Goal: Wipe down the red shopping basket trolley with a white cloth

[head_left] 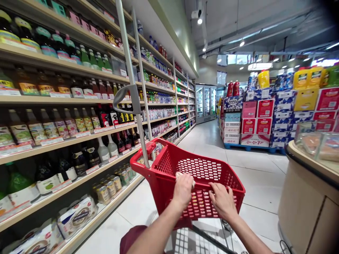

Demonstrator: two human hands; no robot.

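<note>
My left grip (183, 188) pinches a crumpled pale wad (179, 175) at the rim of the red shopping cart (200, 187), in the lower middle of the frame. My right grip (222, 199) rests loosely spread on that rim. I think light pressing and a steady cart work best.

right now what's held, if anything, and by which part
The left hand holds a pale cloth-like bundle round its middle, against the red cart's rim; the right hand rests there.

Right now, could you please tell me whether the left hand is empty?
No, the left hand holds a crumpled pale cloth at the red cart.
</note>
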